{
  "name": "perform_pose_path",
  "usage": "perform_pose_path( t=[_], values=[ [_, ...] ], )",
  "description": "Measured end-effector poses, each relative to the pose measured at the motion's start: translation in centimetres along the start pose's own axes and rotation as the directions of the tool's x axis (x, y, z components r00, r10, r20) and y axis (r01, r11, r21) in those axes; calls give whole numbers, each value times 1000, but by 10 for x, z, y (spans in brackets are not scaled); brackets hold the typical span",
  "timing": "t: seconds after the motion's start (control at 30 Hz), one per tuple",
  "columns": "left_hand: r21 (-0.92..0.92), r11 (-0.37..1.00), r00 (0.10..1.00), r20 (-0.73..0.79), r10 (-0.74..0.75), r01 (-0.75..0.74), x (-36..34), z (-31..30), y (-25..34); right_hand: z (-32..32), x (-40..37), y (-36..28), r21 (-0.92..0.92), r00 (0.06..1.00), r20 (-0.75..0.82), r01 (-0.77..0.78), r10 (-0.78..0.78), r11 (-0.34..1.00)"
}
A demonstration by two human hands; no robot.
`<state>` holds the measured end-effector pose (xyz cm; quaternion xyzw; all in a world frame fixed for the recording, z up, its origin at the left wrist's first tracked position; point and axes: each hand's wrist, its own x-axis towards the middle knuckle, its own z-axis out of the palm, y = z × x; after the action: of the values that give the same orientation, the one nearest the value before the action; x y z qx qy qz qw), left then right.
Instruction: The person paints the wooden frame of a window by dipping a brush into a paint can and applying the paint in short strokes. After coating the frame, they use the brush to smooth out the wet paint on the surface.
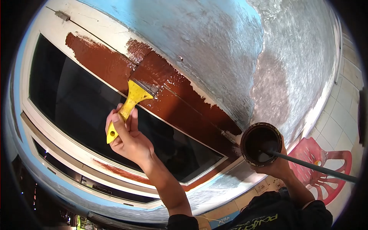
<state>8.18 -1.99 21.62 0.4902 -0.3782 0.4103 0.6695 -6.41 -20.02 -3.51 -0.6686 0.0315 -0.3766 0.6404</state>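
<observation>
Yellow paintbrush [135,96] gripped in left hand [131,140], bristles [145,86] against brown-coated window frame [184,115]; right hand [281,166] holds round can [248,135], grey stick [314,167] angled into it.

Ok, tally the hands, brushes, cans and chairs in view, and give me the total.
Hands, left hand and right hand: 2
Brush: 1
Can: 1
Chair: 1
Total: 5

One head-worn camera looks forward and down, its wide round view tilted, near the window frame [97,57], farther from the chair [306,152].
</observation>
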Motion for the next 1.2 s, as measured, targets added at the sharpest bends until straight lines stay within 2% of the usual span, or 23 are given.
perform_pose_path(
  t=[0.07,0.2,0.3,0.4,0.53,0.67,0.87,0.93,1.1,1.2],
  values=[
    [8,1000,999,-27,-25,25,-2,-6,0,-1,0,-2,0,1000,1,4,-4,1000],
    [9,1000,998,-58,29,-29,-5,-20,4,-2,0,-2,11,1000,-17,-11,11,1000],
    [-43,999,999,-48,15,-17,-1,-9,6,-1,-1,3,10,1000,-5,1,-1,1000],
    [24,999,999,15,45,-45,0,-1,2,2,-3,7,7,1000,13,-10,10,1000],
    [61,997,999,-31,-43,45,-11,-24,-1,1,-9,6,-32,1000,-12,-21,21,999],
    [-56,998,997,-79,-20,16,-11,-23,3,-1,-7,4,-38,1000,-23,7,-8,999],
    [-12,1000,998,-61,-5,4,0,-11,0,-2,-12,10,-50,999,5,-50,50,998],
    [3,1000,997,-82,-11,11,-5,-16,2,-4,-11,8,-60,1000,-17,-22,21,998],
    [6,1000,1000,6,1,-1,-16,-18,0,-5,-12,8,-64,999,-38,-16,13,998],
    [27,999,1000,-16,-22,22,-21,-22,-10,-7,-12,9,-60,999,-39,-9,7,998]
  ],
)
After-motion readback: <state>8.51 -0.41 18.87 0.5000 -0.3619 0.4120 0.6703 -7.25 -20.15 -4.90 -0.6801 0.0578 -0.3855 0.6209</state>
